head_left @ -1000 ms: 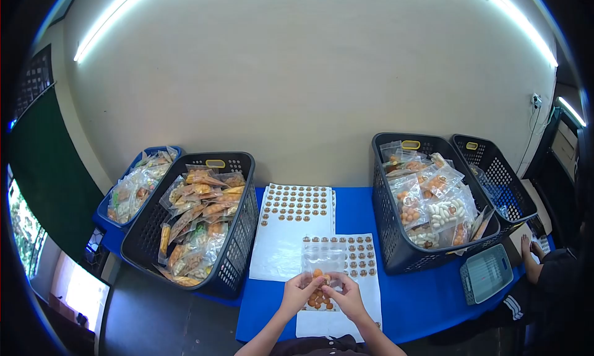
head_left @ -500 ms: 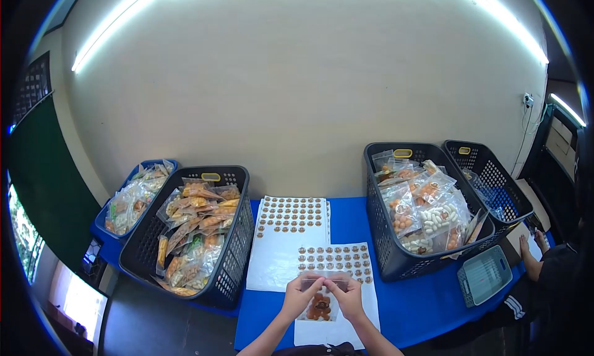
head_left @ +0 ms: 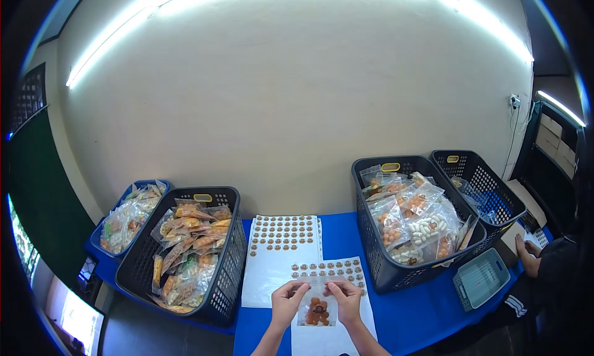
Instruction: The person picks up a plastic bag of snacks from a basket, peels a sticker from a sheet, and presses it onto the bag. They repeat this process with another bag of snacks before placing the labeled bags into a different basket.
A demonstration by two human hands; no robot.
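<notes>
A clear plastic bag [head_left: 317, 312] of round orange-brown pieces, with a small round sticker on its front, hangs between my hands. My left hand [head_left: 288, 301] pinches its top left corner. At the top right corner, my right hand [head_left: 345, 300] pinches it too. Just beyond and beneath them lies a white sticker sheet [head_left: 331, 343] with rows of small round brown stickers. A second sticker sheet [head_left: 278, 282] lies to the left, its stickers filling only the upper part.
On the left stand a black basket [head_left: 226, 257] and a blue basket [head_left: 99, 237], both full of packed bags. To the right are another filled black basket [head_left: 377, 257], a black basket [head_left: 510, 207] with some clear bags, and a grey-green tray [head_left: 465, 294]. A co-worker's hand [head_left: 528, 257] rests at far right.
My hands have moved apart along the bag's top edge, from nearly touching to one at each corner. The camera view has tilted up slightly.
</notes>
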